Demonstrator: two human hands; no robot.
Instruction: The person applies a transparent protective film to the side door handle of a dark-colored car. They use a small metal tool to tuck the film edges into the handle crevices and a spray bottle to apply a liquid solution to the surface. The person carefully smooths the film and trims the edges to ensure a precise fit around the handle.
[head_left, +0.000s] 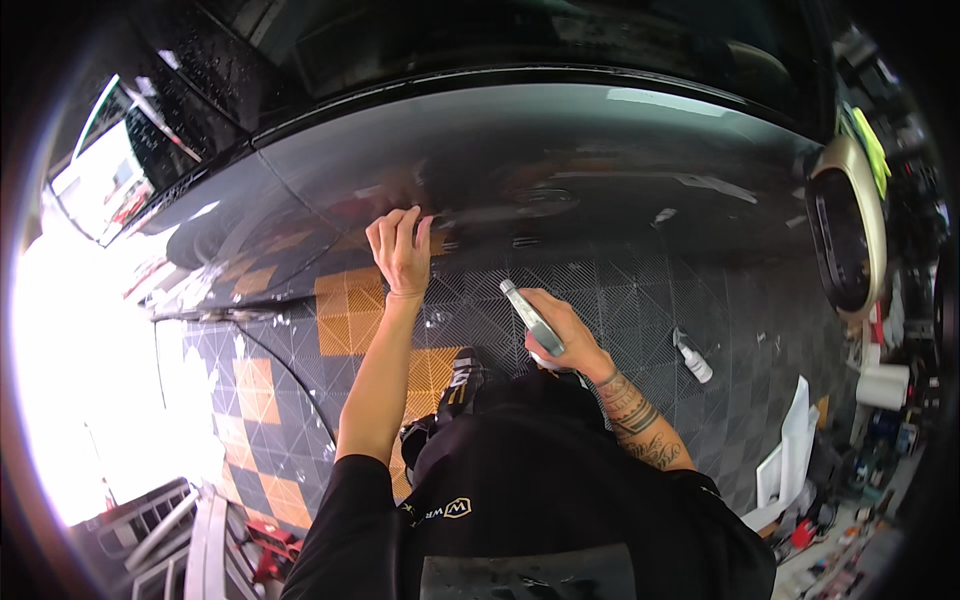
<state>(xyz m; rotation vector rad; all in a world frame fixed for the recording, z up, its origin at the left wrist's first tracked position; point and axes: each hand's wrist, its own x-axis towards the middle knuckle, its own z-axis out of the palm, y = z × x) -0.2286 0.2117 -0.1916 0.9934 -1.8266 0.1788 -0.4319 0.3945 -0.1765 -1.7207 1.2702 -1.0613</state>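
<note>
A dark, glossy car door (560, 150) stretches across in front of me, with reflections on its lower panel. My left hand (402, 255) is raised at the panel, its fingers bent and somewhat apart, and I see nothing held in it. Whether the fingertips touch the paint is hard to tell. In my right hand (572, 330) is a spray bottle (533, 318), gripped around its neck. Its grey trigger head points toward the door, and a bit of white body shows beneath. Most of that bottle is hidden by the hand.
On the tiled floor (590, 300) to the right lies another spray bottle (693, 362). A side mirror (848, 230) with a yellow cloth (870, 150) juts out at far right. A dark hose (290, 370) runs along the left floor. Metal steps (180, 540) stand lower left.
</note>
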